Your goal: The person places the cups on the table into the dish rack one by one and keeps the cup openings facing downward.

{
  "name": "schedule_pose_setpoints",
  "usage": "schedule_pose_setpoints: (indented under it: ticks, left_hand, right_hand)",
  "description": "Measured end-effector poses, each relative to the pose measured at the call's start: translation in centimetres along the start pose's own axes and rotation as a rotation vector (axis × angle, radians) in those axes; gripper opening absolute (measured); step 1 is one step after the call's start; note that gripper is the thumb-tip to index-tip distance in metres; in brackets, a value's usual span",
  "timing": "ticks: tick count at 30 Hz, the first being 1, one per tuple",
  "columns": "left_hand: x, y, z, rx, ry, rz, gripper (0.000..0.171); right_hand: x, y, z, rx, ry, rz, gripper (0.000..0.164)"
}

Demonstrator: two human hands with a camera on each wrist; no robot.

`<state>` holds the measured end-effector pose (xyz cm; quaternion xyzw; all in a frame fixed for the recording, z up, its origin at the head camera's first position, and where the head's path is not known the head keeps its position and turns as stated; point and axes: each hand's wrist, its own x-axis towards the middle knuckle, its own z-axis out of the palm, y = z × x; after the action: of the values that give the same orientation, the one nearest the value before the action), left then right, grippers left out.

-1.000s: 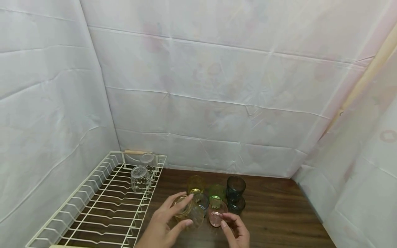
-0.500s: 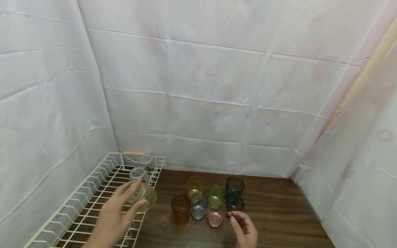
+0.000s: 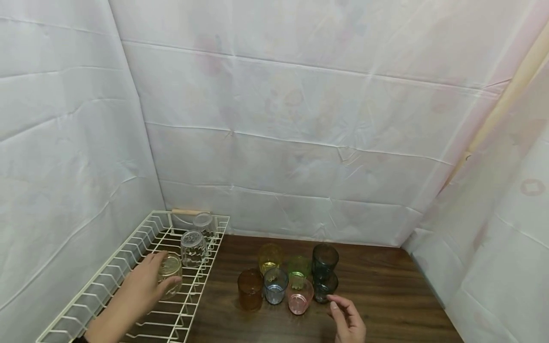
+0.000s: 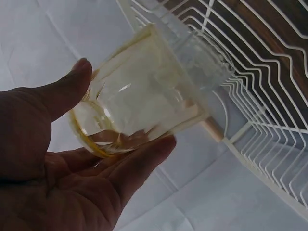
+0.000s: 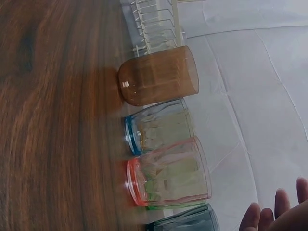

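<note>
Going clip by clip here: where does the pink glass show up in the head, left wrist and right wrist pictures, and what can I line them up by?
Head: lower middle, in front, just right of the blue glass; that is the pink glass.
Left wrist: not in it.
Right wrist: lower middle, turned sideways, just below the blue glass.
Shared landmark: the white wire rack, lower left in head, right side in left wrist, top in right wrist.
</note>
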<state>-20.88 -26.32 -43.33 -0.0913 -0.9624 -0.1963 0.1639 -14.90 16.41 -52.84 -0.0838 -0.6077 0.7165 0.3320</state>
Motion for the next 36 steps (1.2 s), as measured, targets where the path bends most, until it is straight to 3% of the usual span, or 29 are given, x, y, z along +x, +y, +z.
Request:
schedule_pose_setpoints:
  ticks: [7,15,24,28,36]
  left_hand:
    - [1.4,-0.5,0.3,0.015,-0.154,-0.02,0.058]
    - [2.7,-0.9,1.6,0.038,-0.219,0.049,0.067]
    - [3.7,-1.6,2.4,0.009,-0.293,0.02,0.061]
    - [3.9,-1.9,2.9,0.051,-0.304,0.041,0.065]
    - [4.2,-2.3,3.7,0.069,-0.298,0.041,0.063]
  right_hand:
    - [0.1,-0.5,-0.4,-0.003,0.006,0.041,0.012]
    - [0.1,-0.7,-0.5,-0.029,0.044,0.109,0.014]
    - [0.1,-0.7,-1.0,-0.047,0.051,0.149,0.015]
    - [0.0,-0.5,-1.2,-0.049,0.045,0.131,0.015]
    - [-0.2,-0.1,-0.6,-0.064,0.053,0.014,0.01]
